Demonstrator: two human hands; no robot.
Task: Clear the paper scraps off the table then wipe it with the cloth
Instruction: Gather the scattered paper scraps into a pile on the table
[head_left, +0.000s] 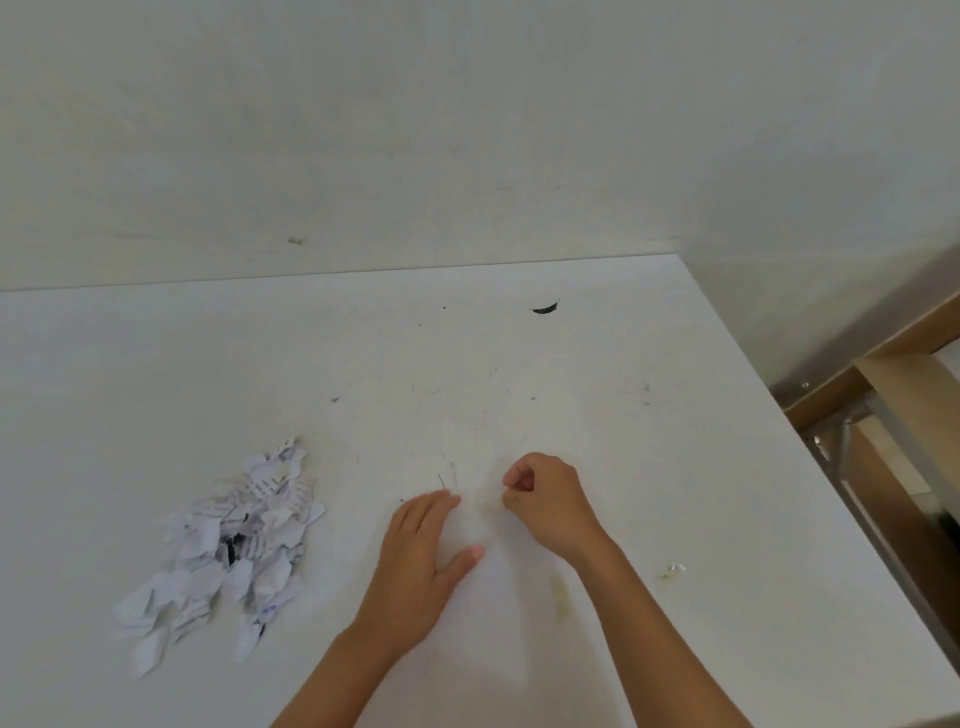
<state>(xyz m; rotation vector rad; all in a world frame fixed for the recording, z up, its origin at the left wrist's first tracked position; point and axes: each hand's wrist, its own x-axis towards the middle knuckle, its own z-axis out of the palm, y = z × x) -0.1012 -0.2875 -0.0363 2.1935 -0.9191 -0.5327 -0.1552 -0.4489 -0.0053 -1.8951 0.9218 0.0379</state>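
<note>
A pile of torn white paper scraps (234, 540) with printed text lies on the left part of the white table (675, 467). My left hand (423, 561) rests flat on the table near the middle, fingers together and thumb out, holding nothing. Just to its right, my right hand (548, 501) is curled into a loose fist with thumb and fingertips pinched together; nothing is visible between them. Both hands are well to the right of the pile. No cloth is in view.
A small black mark (545, 309) sits near the table's far edge, and a tiny shiny bit (674, 568) lies at the right. Faint stains dot the surface. The white wall stands behind. A wooden and metal frame (883, 415) runs past the table's right edge.
</note>
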